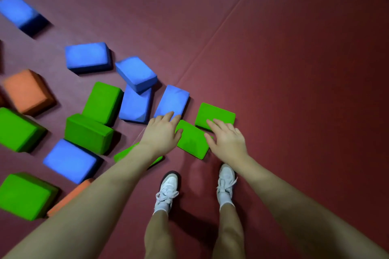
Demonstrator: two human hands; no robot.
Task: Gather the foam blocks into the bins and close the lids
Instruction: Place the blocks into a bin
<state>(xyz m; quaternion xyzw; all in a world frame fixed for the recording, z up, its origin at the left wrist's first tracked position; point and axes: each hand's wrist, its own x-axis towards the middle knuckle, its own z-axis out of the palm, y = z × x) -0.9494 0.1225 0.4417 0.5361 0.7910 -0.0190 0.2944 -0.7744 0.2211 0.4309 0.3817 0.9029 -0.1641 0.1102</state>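
Observation:
Several green, blue and orange foam blocks lie scattered on a dark red mat floor. A flat green block (190, 140) lies between my two hands. My left hand (163, 132) reaches over its left edge with straight fingers, the fingertips over a blue block (172, 101). My right hand (227, 139) is spread, its thumb on the green block's right edge and its fingers over a second green block (212, 113). Neither hand grips anything. No bin is in view.
More blocks fill the left half: blue ones (87, 55) (70, 160), green ones (88, 132) (25, 195), an orange one (26, 90). My two white shoes (167, 190) (226, 183) stand just behind the hands. A mat seam (221, 27) runs diagonally; bare floor lies to the right.

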